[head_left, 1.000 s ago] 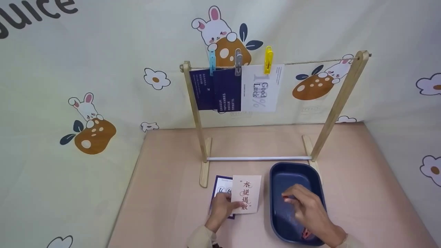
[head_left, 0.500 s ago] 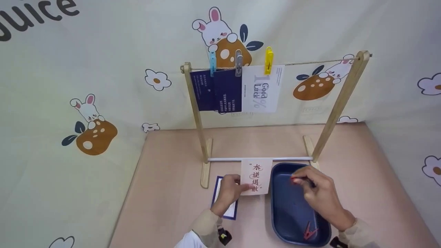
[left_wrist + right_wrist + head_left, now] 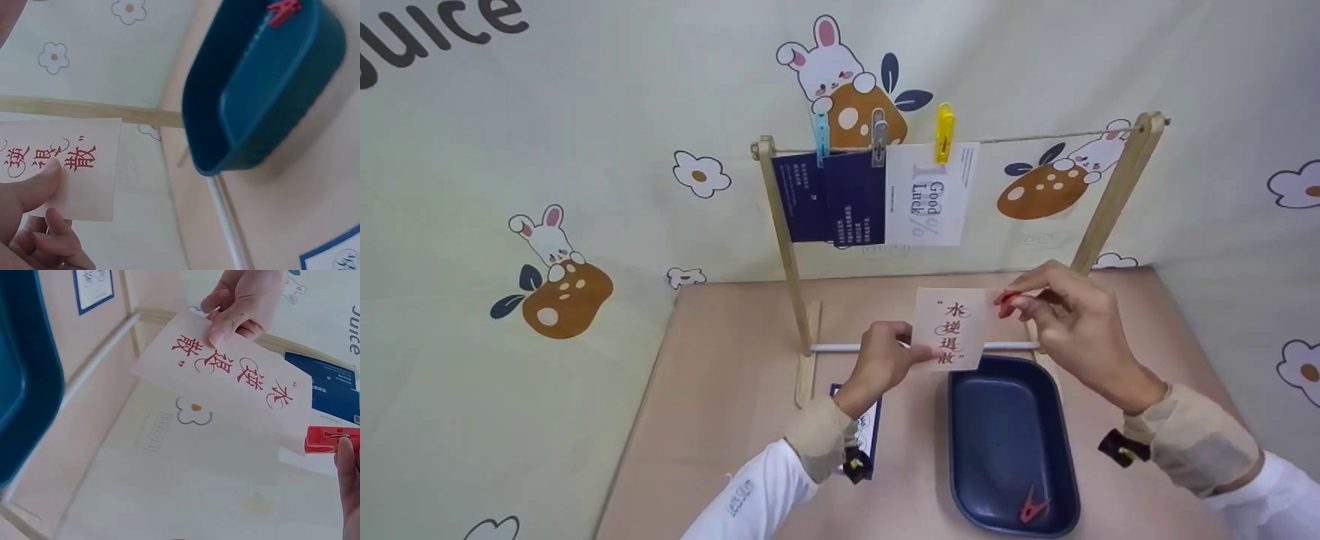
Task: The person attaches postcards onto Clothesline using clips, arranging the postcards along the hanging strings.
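Note:
My left hand (image 3: 883, 360) pinches a pale pink card (image 3: 951, 319) with red characters along its left edge, thumb on the printed face. The card is held up above the table, between me and the rack. Close to its upper right corner, my right hand (image 3: 1084, 330) pinches a red clothespin (image 3: 332, 439) between thumb and fingers. On the rope, a blue clothespin (image 3: 822, 139), a grey clothespin (image 3: 879, 139) and a yellow clothespin (image 3: 945, 135) hold two dark blue cards (image 3: 855, 202) and a white "Good Luck" card (image 3: 934, 202).
The wooden rack (image 3: 1099, 202) stands at the back, with a rope (image 3: 1057, 136) on top and a white rod (image 3: 840, 347) below. A blue tray (image 3: 956, 450) holds one red clothespin (image 3: 1033, 508). A blue-bordered card (image 3: 872, 439) lies partly behind my left forearm.
My left hand has lifted the pink card off the blue-bordered one, up and to the right. My right hand has risen from over the tray with the red clothespin towards the card's corner.

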Tool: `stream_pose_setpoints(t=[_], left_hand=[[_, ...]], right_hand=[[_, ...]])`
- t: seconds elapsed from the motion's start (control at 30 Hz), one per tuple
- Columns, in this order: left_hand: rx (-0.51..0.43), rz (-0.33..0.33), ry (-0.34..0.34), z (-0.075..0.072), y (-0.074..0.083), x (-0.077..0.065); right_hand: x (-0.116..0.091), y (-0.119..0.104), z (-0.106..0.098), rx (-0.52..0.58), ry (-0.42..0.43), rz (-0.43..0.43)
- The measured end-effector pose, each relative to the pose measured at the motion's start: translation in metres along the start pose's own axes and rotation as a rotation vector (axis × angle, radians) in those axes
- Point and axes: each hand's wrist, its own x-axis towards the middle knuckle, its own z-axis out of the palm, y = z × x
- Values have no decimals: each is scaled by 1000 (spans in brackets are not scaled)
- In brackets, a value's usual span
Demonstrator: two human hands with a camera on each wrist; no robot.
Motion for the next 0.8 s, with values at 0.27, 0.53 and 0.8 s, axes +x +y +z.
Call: stream_pose_setpoints(t=[0.27, 0.53, 0.8], left_hand=[[-69, -54, 29, -3, 47, 23], [-84, -63, 65, -10, 86, 41], [-255, -134, 35, -16, 113, 52]], right_hand=[[40, -4, -15, -53, -14, 67], [88, -33, -28, -40, 23, 122], [125, -31, -39, 45, 63, 249]])
